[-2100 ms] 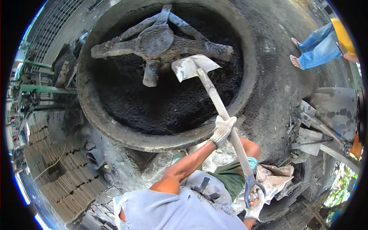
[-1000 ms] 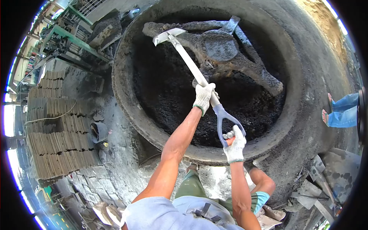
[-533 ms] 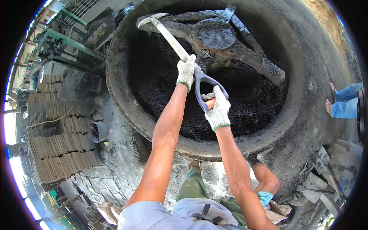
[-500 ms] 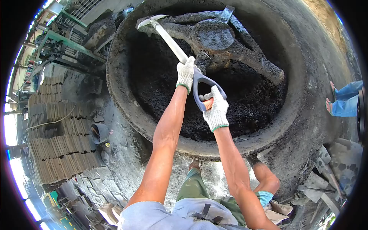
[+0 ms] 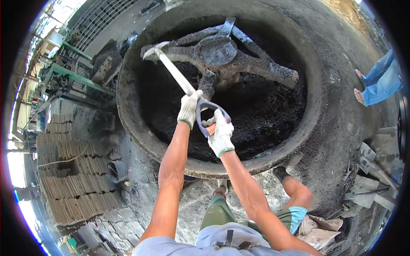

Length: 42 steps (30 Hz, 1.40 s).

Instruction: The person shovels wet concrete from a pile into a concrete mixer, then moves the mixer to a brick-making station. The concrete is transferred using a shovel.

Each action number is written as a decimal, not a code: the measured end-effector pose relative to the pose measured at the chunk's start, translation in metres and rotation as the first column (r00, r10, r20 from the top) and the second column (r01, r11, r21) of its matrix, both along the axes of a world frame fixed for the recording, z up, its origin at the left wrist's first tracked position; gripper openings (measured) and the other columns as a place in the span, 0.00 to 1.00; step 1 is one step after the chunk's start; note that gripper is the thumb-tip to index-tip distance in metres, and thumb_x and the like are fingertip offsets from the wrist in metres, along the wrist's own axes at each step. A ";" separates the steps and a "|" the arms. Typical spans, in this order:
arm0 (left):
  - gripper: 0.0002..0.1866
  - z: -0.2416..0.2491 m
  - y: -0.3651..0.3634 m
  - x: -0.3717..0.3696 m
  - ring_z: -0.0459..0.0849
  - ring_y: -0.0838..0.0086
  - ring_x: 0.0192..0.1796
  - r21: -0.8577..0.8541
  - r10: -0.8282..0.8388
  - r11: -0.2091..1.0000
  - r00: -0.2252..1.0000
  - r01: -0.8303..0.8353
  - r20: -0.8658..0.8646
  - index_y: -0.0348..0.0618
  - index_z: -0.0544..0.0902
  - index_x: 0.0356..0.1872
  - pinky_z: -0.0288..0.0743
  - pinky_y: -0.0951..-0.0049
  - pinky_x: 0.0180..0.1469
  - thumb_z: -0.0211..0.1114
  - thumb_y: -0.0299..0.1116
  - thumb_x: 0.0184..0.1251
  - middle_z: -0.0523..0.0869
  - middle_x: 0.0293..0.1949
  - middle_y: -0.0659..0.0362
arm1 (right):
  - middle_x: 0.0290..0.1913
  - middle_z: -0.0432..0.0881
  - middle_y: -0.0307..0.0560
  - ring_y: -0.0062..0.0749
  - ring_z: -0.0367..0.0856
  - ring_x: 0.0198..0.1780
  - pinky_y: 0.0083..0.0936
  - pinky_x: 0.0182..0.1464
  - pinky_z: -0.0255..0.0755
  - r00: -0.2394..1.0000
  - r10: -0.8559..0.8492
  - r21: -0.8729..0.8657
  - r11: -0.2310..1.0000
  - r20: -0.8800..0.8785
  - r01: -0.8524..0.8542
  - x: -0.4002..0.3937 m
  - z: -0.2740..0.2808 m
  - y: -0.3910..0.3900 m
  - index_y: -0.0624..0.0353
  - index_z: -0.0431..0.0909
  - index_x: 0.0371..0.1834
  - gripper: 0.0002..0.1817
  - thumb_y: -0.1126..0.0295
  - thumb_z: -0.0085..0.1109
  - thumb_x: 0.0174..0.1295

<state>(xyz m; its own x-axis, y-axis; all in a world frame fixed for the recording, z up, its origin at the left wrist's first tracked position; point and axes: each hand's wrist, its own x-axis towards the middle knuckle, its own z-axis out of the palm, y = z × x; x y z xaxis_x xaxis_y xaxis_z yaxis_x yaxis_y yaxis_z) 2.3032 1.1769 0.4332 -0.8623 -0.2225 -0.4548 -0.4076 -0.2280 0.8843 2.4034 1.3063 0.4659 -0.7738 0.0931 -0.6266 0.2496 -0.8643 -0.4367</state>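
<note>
Both my hands wear pale knitted gloves with green cuffs and hold one shovel [image 5: 174, 72]. My left hand [image 5: 189, 107] is closed around its white shaft, just above the D-shaped handle. Further back, my right hand [image 5: 221, 133] grips the orange bar of that grey handle. The shovel slants away to the upper left, its head seen nearly edge-on over a mixer arm [image 5: 177, 53]. Below my hands lies dark, crumbly mix [image 5: 256, 123] inside a large round mixing pan [image 5: 314, 106]. A round hub [image 5: 217, 50] with thick, crusted arms stands in the pan.
Left of the pan are stacked flat boards or tiles [image 5: 81, 183], a bucket [image 5: 117, 171] and a green metal frame [image 5: 79, 79]. Another person's legs in blue jeans [image 5: 382, 81] and sandals stand at right. Metal sheets and tools [image 5: 367, 183] lie at lower right.
My view has shifted, so the pan and hub appear further left. My hands and the shovel sit lower and further left in view. Both grips are unchanged.
</note>
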 end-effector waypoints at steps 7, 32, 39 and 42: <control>0.10 0.035 -0.016 0.009 0.91 0.53 0.39 0.337 0.025 0.942 0.997 0.002 -0.075 0.33 0.82 0.46 0.92 0.50 0.43 0.65 0.30 0.72 0.89 0.40 0.44 | 0.35 0.86 0.41 0.27 0.84 0.29 0.29 0.31 0.83 0.993 -0.037 -0.127 0.992 -0.109 0.023 -0.031 0.033 -0.013 0.59 0.84 0.45 0.07 0.70 0.70 0.68; 0.08 0.122 0.075 0.190 0.82 0.66 0.30 0.877 0.267 0.475 0.961 -0.071 -0.066 0.46 0.77 0.38 0.83 0.57 0.42 0.70 0.30 0.67 0.81 0.31 0.57 | 0.24 0.75 0.36 0.24 0.73 0.19 0.26 0.22 0.69 0.954 -0.199 0.817 0.572 0.224 -0.072 0.400 0.166 0.297 0.60 0.79 0.38 0.04 0.73 0.65 0.67; 0.07 0.092 -0.021 0.253 0.79 0.70 0.25 0.702 0.344 0.609 0.921 -0.368 0.184 0.43 0.77 0.35 0.81 0.60 0.37 0.70 0.27 0.66 0.78 0.26 0.60 | 0.25 0.80 0.39 0.25 0.76 0.20 0.25 0.22 0.70 0.933 -0.227 0.807 0.581 0.280 -0.101 0.456 0.086 0.277 0.58 0.81 0.36 0.03 0.78 0.63 0.62; 0.07 0.086 -0.056 0.322 0.78 0.70 0.26 0.635 0.422 0.602 0.868 -0.484 0.260 0.43 0.76 0.36 0.82 0.60 0.40 0.68 0.27 0.67 0.77 0.27 0.60 | 0.24 0.78 0.38 0.25 0.74 0.18 0.24 0.20 0.68 0.945 -0.139 0.805 0.570 0.295 -0.167 0.469 0.053 0.280 0.60 0.81 0.38 0.04 0.80 0.61 0.62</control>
